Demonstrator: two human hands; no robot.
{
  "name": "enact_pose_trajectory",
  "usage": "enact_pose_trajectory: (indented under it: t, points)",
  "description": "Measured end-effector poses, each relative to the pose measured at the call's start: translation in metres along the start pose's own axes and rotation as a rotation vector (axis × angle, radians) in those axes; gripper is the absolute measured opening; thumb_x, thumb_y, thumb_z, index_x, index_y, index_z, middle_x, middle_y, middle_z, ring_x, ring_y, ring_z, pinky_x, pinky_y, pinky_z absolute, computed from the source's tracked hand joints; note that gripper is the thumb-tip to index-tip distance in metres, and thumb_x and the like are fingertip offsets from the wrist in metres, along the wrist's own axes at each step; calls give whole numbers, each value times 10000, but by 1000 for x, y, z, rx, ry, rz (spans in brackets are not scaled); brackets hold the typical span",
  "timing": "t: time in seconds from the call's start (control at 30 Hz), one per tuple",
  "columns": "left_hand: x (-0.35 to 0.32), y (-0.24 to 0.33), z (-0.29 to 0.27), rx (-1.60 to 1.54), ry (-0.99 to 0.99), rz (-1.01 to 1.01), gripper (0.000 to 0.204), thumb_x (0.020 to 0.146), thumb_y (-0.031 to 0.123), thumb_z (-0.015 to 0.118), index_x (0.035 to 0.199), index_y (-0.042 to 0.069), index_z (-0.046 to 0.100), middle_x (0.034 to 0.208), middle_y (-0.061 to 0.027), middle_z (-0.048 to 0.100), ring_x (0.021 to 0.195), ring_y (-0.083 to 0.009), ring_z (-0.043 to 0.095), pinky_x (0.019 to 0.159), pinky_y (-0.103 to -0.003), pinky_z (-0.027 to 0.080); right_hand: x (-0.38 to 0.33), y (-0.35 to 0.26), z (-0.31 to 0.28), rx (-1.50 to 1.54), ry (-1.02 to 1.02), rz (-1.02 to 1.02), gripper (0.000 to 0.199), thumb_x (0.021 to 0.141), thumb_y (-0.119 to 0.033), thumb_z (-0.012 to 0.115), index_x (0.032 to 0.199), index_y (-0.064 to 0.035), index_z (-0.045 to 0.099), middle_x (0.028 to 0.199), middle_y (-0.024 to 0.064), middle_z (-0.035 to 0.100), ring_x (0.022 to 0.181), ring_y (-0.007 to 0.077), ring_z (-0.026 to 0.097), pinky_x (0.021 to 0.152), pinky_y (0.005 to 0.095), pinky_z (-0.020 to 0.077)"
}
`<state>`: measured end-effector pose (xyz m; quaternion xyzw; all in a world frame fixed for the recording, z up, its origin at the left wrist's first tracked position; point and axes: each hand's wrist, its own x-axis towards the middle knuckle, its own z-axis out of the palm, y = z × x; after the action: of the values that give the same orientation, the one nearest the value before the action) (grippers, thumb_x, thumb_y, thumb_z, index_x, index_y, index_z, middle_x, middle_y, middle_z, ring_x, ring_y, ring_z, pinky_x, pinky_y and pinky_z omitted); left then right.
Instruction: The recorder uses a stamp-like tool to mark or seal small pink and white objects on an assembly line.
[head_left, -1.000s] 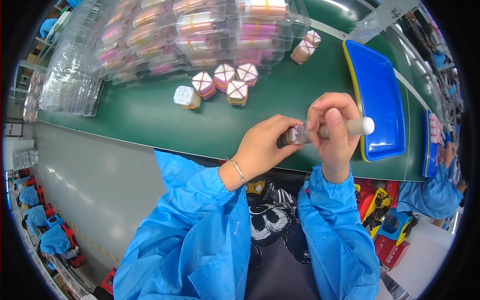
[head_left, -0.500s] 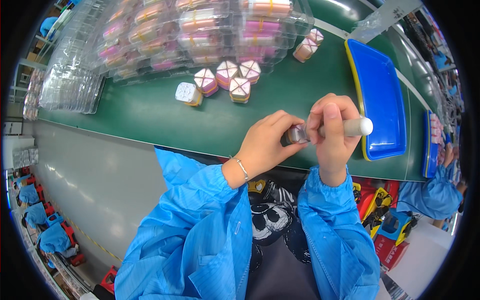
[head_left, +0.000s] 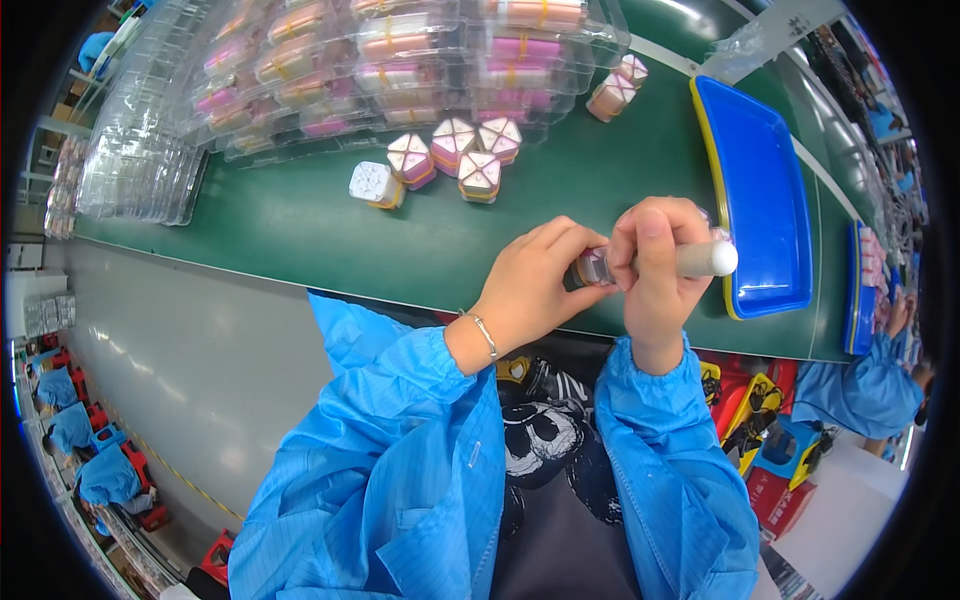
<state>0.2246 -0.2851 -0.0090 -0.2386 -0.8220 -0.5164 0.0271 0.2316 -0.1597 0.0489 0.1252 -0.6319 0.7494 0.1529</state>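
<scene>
My left hand point(head_left: 535, 275) pinches a small bundle point(head_left: 594, 266) of wedge-shaped pieces by its sides, just above the table's near edge. My right hand point(head_left: 662, 255) is closed round a thick, pale pen-like tool point(head_left: 708, 260) with a rounded white end pointing right. Its other end points toward the bundle, but my fingers hide the tip and any contact. Beyond my hands, several similar white-topped bundles point(head_left: 479, 174) with pink or orange sides and yellow bands stand close together. A white-topped one point(head_left: 375, 185) sits at their left.
Stacked clear plastic trays point(head_left: 400, 75) filled with bundles rise at the back. More clear trays point(head_left: 140, 150) are piled at the far left. A blue tray point(head_left: 765, 200) with a yellow rim lies to the right of my hands. Two bundles point(head_left: 611, 97) stand farther back; a co-worker's blue sleeve point(head_left: 860, 398) shows at right.
My right hand and the pen-like tool have shifted slightly left and down. A bit of pink and white now shows behind the tool, beside the blue tray. My left hand stays nearly still.
</scene>
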Motion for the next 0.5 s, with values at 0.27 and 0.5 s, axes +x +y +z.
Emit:
enact_pose_trajectory:
  t: [0.27, 0.5]
  points:
    - [-1, -1, 0, -8, -5, 19, 357, 709, 190, 812, 994, 96, 618, 923, -50, 603, 859, -262, 624, 722, -371, 512, 0, 4, 1, -24, 11, -21, 135, 996, -112, 564, 911, -6, 566, 628, -1, 516, 518, 39, 425, 446, 210, 320]
    - [-1, -1, 1, -14, -6, 13, 367, 712, 197, 811, 1003, 94, 613, 928, -51, 600, 863, -264, 624, 724, -370, 511, 2, 11, -3, -13, 6, -53, 136, 995, -108, 565, 901, -10, 563, 623, -6, 523, 499, 33, 419, 438, 206, 311]
